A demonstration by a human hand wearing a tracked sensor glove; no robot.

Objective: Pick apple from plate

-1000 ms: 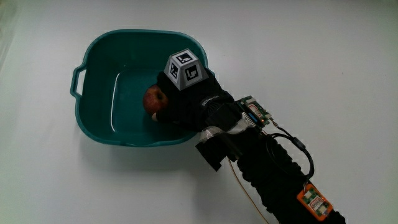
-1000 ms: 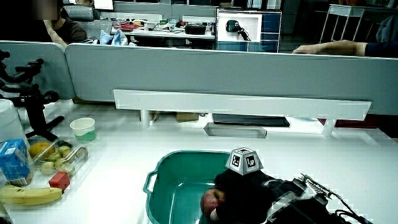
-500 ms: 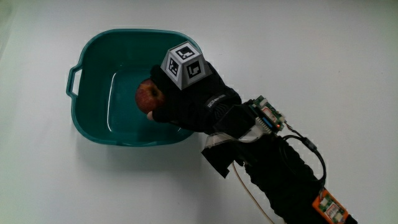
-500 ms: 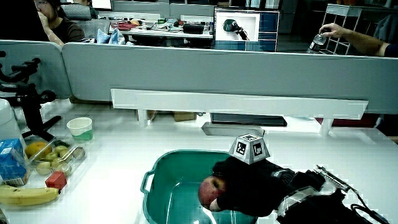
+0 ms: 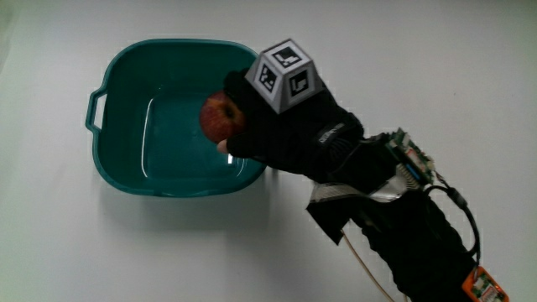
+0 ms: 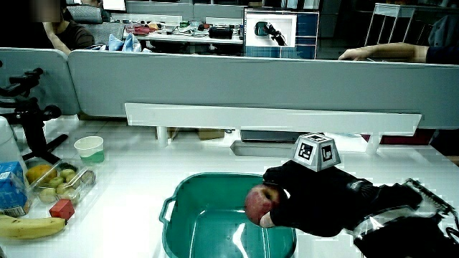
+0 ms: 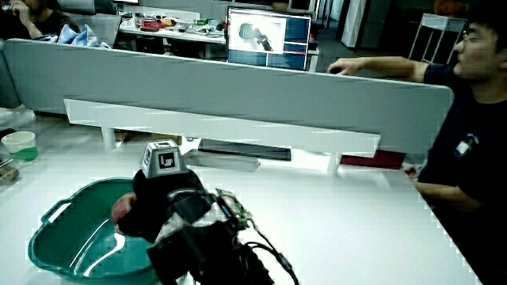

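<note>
A red apple (image 5: 221,116) is held in the gloved hand (image 5: 277,126), lifted above the teal basin (image 5: 126,159). In both side views the apple (image 6: 258,203) (image 7: 122,209) hangs clear over the basin's inside, level with or above its rim (image 6: 208,180). The hand (image 6: 308,201) is shut on the apple, and the patterned cube (image 5: 285,75) rides on its back. The forearm (image 5: 403,226) reaches in from the person's side. Most of the apple is covered by the hand (image 7: 162,198) in that side view, and the basin (image 7: 63,237) holds nothing else.
Beside the basin, toward the table's edge, lie a banana (image 6: 25,227), a clear tray of fruit (image 6: 61,183), a blue carton (image 6: 11,185) and a small red block (image 6: 61,208). A paper cup (image 6: 90,148) stands farther from the person. A low grey partition (image 6: 251,86) closes the table.
The hand has risen with the apple, from low inside the basin to above its rim, and moved a little toward the basin's edge nearest the forearm.
</note>
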